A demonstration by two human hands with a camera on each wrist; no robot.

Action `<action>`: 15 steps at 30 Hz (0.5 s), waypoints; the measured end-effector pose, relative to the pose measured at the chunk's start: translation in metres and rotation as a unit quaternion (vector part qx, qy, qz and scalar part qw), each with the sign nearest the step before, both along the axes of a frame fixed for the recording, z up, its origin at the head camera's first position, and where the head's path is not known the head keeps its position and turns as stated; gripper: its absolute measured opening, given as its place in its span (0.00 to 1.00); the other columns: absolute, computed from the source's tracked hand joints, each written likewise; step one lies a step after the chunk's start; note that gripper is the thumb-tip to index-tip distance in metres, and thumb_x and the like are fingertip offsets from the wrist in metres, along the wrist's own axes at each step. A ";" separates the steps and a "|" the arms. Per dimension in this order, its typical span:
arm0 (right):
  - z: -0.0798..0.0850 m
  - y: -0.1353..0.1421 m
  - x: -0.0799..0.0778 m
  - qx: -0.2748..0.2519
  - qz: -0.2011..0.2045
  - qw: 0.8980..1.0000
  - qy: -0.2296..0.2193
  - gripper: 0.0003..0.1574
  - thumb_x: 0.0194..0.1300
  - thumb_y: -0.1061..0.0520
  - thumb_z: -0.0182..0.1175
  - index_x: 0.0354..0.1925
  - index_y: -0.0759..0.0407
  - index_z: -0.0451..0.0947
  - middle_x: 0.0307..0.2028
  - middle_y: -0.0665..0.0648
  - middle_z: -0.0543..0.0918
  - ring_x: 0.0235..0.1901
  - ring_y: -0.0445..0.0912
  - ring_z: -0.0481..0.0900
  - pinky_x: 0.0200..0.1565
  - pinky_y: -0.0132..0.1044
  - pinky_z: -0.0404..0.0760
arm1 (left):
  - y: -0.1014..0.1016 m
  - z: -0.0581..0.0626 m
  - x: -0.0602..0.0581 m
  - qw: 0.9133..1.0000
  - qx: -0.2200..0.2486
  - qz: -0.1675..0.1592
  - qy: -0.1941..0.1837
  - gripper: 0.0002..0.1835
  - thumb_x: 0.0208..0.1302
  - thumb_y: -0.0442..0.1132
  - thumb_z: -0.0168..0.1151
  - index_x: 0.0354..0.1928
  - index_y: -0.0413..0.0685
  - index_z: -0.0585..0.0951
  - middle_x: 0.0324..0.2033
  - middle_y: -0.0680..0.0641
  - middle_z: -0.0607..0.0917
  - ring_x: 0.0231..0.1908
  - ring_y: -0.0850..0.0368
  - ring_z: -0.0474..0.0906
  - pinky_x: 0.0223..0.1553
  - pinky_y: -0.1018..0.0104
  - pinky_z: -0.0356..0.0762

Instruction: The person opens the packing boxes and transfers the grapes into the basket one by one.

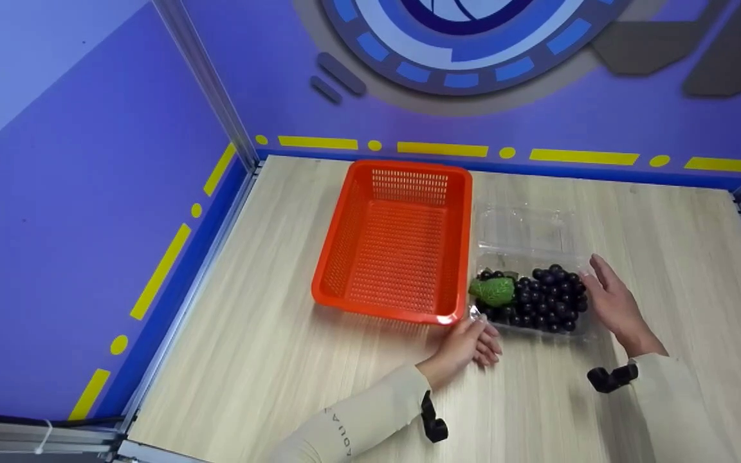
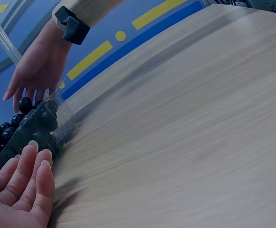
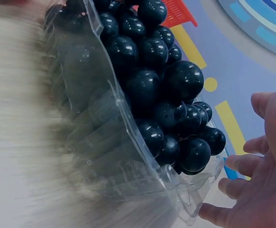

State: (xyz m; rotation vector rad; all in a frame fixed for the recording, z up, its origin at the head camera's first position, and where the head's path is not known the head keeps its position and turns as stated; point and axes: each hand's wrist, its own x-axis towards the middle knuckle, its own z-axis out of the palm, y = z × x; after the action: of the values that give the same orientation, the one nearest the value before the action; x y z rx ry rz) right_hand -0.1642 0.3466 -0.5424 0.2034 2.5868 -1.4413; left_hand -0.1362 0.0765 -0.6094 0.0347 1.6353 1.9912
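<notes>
A clear plastic clamshell box [image 3: 107, 166] lies with its lid [image 1: 525, 230] folded back, holding a bunch of dark grapes [image 1: 547, 299]. At the bunch's left end is a green textured piece [image 1: 494, 291], perhaps a leaf. My left hand [image 1: 464, 347] is at the box's front left corner, its fingers relaxed and slightly bent; whether the thumb touches the box I cannot tell. Along the box's right side, my right hand [image 1: 618, 312] has its fingers straight. In the right wrist view, its fingertips [image 3: 216, 213] reach the rim.
An orange-red slatted basket [image 1: 329, 257] with nothing in it stands directly left of the box. The pale wooden table [image 1: 248, 334] is bounded by a blue-purple wall [image 1: 267, 83] at the back and another at the left.
</notes>
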 end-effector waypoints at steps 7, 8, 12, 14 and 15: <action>0.009 -0.010 0.003 0.028 -0.011 0.998 0.054 0.42 0.76 0.39 0.38 0.75 0.61 0.43 0.75 0.69 0.46 0.73 0.68 0.43 0.68 0.67 0.51 | -0.001 0.001 0.000 1.000 0.000 -0.004 0.001 0.23 0.76 0.51 0.41 0.41 0.38 0.77 0.27 0.40 0.85 0.20 0.60 0.78 0.20 0.69 0.76; 0.011 -0.013 0.004 0.031 -0.011 0.998 0.061 0.41 0.76 0.40 0.40 0.75 0.60 0.45 0.75 0.69 0.48 0.73 0.68 0.44 0.68 0.67 0.52 | -0.001 0.001 0.000 1.000 0.001 -0.004 0.001 0.23 0.76 0.51 0.41 0.41 0.38 0.76 0.27 0.39 0.85 0.20 0.60 0.78 0.20 0.69 0.76; 0.018 -0.025 0.005 0.039 -0.013 0.996 0.083 0.38 0.75 0.41 0.45 0.73 0.59 0.53 0.73 0.69 0.55 0.72 0.67 0.50 0.67 0.65 0.56 | 0.000 0.000 0.000 1.000 0.005 -0.002 -0.002 0.22 0.76 0.50 0.41 0.41 0.38 0.77 0.26 0.41 0.84 0.20 0.59 0.78 0.20 0.70 0.76; 0.020 -0.031 0.005 0.042 -0.010 0.995 0.095 0.37 0.74 0.40 0.47 0.71 0.58 0.58 0.72 0.69 0.59 0.71 0.67 0.53 0.67 0.64 0.57 | 0.000 0.000 0.000 1.000 0.007 -0.003 -0.003 0.22 0.76 0.50 0.41 0.40 0.38 0.76 0.25 0.44 0.84 0.20 0.59 0.78 0.20 0.70 0.75; 0.021 -0.035 0.005 0.044 -0.006 0.994 0.100 0.37 0.73 0.40 0.48 0.70 0.58 0.60 0.71 0.68 0.60 0.70 0.67 0.55 0.66 0.64 0.58 | 0.000 0.000 0.000 1.000 0.008 -0.003 -0.004 0.22 0.76 0.50 0.40 0.40 0.39 0.76 0.24 0.44 0.84 0.20 0.59 0.78 0.20 0.70 0.75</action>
State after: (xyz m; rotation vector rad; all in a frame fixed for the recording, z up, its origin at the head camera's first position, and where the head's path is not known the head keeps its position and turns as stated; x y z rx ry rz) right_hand -0.1595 0.3118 -0.5214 0.0906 2.8159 -1.4203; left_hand -0.1358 0.0767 -0.6092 0.0372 1.6121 1.9985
